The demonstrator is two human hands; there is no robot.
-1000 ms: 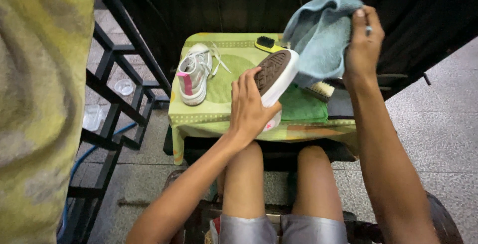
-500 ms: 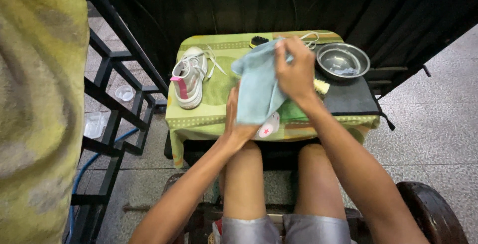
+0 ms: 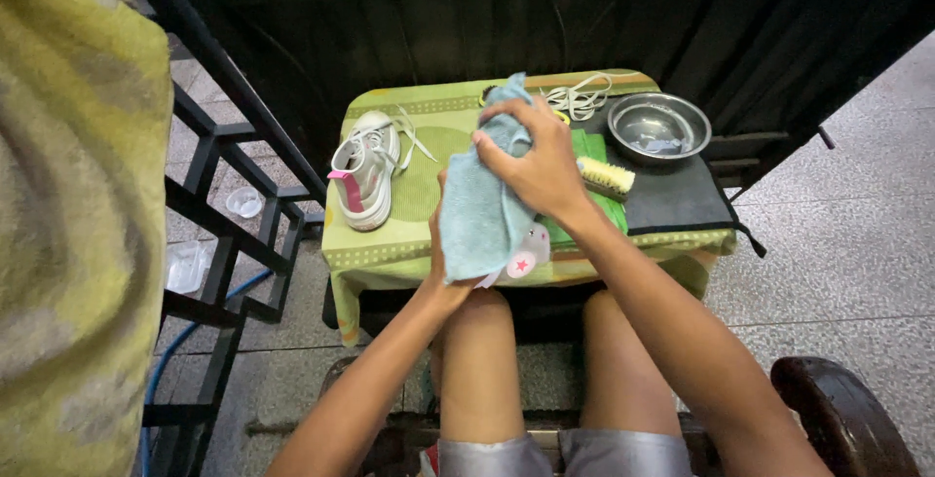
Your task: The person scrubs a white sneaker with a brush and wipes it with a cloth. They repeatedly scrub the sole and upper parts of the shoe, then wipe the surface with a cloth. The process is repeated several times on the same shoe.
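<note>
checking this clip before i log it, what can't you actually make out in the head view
- Shoe held in front of the table: only a strip with a pink star shows; the blue cloth covers the rest.
- Left hand: fingers hidden behind the cloth, so its grip cannot be judged.
- Metal bowl: contents too small and glary to tell.
- Dark seat part: cut off by the bottom-right edge.
- Right hand presses the cloth; its palm side is unseen.

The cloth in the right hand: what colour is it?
Light blue cloth, clearest in the head view.

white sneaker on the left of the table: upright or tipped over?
Upright. The white lace-up sneaker with pink trim rests sole-down on the green tablecloth, its opening and loose laces facing up, untouched by either hand.
</note>
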